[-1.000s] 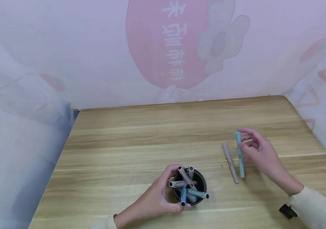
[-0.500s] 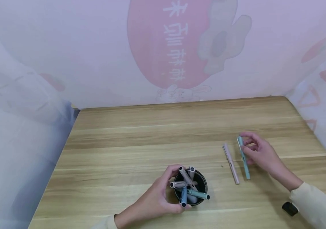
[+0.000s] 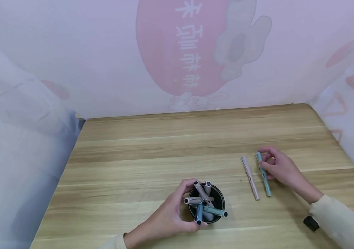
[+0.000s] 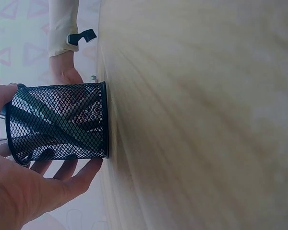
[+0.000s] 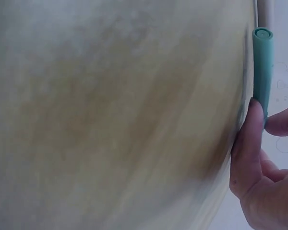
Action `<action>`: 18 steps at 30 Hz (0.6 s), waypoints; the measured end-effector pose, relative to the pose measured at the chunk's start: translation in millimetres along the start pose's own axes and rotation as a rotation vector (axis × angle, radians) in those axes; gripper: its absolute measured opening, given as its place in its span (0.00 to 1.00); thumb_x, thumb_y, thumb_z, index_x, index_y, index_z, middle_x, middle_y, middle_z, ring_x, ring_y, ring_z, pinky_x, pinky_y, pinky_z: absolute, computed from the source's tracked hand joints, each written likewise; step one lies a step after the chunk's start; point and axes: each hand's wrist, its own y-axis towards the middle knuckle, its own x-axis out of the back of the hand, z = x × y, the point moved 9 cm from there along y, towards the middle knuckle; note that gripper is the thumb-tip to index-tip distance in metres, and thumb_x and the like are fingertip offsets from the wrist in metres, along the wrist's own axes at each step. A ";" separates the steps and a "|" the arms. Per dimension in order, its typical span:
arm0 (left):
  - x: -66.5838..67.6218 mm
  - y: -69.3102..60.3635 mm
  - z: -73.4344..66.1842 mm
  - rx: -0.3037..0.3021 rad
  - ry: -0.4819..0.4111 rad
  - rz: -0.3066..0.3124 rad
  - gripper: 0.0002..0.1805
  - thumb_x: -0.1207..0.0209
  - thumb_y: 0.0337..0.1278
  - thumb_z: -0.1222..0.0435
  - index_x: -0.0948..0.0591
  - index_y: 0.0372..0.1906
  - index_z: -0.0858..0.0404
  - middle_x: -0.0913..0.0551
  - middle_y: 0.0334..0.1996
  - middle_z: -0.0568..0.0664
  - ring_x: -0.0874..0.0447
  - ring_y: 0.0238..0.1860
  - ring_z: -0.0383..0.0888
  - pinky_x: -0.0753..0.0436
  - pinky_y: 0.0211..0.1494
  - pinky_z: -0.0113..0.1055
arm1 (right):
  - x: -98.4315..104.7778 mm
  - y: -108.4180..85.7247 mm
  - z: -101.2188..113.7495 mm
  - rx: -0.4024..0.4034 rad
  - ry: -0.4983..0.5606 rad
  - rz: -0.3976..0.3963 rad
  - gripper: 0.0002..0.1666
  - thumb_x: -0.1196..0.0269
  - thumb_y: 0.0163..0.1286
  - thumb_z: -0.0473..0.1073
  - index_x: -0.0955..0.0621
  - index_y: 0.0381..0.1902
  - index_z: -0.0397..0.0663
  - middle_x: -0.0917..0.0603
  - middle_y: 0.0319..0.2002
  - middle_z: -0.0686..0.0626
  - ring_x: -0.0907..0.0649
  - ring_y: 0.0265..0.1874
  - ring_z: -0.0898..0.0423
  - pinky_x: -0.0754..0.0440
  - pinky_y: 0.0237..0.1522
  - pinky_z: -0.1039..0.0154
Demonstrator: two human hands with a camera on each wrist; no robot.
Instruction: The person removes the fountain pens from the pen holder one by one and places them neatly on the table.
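Observation:
In the head view, my left hand (image 3: 172,216) is curled round a black mesh pen holder (image 3: 222,197) standing on the table. Several pens lean out of it, among them a blue pen (image 3: 199,212), a green pen (image 3: 215,211) and greyish-pink ones. My right hand (image 3: 280,167) pinches a teal pen (image 3: 265,183) by its upper part, low at the tabletop. Whether its whole length touches the wood, I cannot tell. The right wrist view shows the teal pen's end (image 5: 263,67) beyond thumb and fingers. Just left of it lies a pale pink pen (image 3: 250,180), roughly parallel.
A wooden table (image 3: 164,152) spreads under everything, with its far edge against a pale printed curtain (image 3: 108,62). More curtain hangs along the left and right sides. A small black object (image 3: 311,223) sits at the right sleeve (image 3: 335,214).
My right hand has brought the teal pen slightly nearer to me and angled it closer to the pink pen's direction. The left hand and the pen holder stay in place.

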 end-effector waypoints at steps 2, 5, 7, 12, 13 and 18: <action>-0.6 -0.1 0.1 0.006 -0.003 -0.001 0.49 0.18 0.57 0.55 0.35 0.77 0.38 0.21 0.67 0.35 0.26 0.72 0.43 0.35 0.80 0.54 | 0.2 0.0 0.1 -0.007 -0.027 -0.001 0.30 0.35 0.79 0.32 0.29 0.74 0.33 0.20 0.51 0.37 0.16 0.35 0.55 0.12 0.28 0.59; -0.9 0.2 -0.9 0.004 -0.009 -0.001 0.49 0.18 0.56 0.57 0.35 0.77 0.38 0.21 0.67 0.35 0.25 0.71 0.43 0.35 0.80 0.51 | 0.4 -0.6 2.0 -0.009 -0.070 0.002 0.29 0.35 0.79 0.33 0.29 0.73 0.33 0.20 0.51 0.37 0.16 0.35 0.54 0.11 0.28 0.59; -1.2 0.7 -1.5 0.000 -0.012 0.001 0.48 0.18 0.56 0.58 0.35 0.76 0.38 0.21 0.67 0.35 0.24 0.71 0.43 0.35 0.80 0.50 | 1.0 -0.6 3.5 -0.004 -0.099 0.006 0.29 0.36 0.79 0.33 0.28 0.73 0.32 0.19 0.50 0.37 0.16 0.35 0.53 0.12 0.29 0.60; -1.5 1.9 -2.2 -0.020 -0.012 0.009 0.50 0.18 0.55 0.60 0.35 0.77 0.37 0.21 0.67 0.37 0.25 0.71 0.43 0.33 0.79 0.51 | 1.2 0.9 6.0 0.006 -0.175 -0.004 0.28 0.35 0.79 0.35 0.27 0.71 0.31 0.17 0.48 0.39 0.17 0.34 0.53 0.15 0.29 0.62; -1.6 2.1 -2.1 -0.021 -0.014 0.013 0.50 0.18 0.55 0.61 0.35 0.77 0.37 0.21 0.68 0.37 0.25 0.71 0.43 0.33 0.79 0.52 | 1.2 1.1 6.2 0.005 -0.190 -0.007 0.27 0.35 0.79 0.36 0.27 0.71 0.30 0.17 0.47 0.39 0.17 0.34 0.53 0.17 0.29 0.62; -1.8 2.6 -3.6 -0.045 -0.043 0.028 0.52 0.18 0.53 0.65 0.35 0.78 0.38 0.21 0.70 0.41 0.23 0.71 0.45 0.33 0.78 0.54 | 1.5 1.8 8.5 0.009 -0.246 -0.030 0.25 0.36 0.79 0.38 0.24 0.68 0.30 0.15 0.46 0.39 0.15 0.40 0.48 0.20 0.37 0.57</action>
